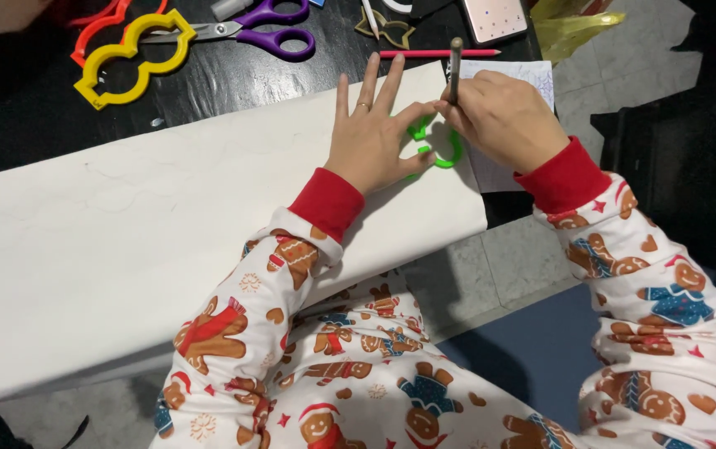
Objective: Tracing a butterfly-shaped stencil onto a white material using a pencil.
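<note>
Left hand pins green cutter on white sheet; right hand grips pencil

Home craft spot, prob. living rm or kitchen floor: pale floor tiles at 4 o'clock, dark low table w/ purple scissors at 12, yellow cutter at 11, pink pencil at 1, gingerbread-print pyjama sleeves.
</note>
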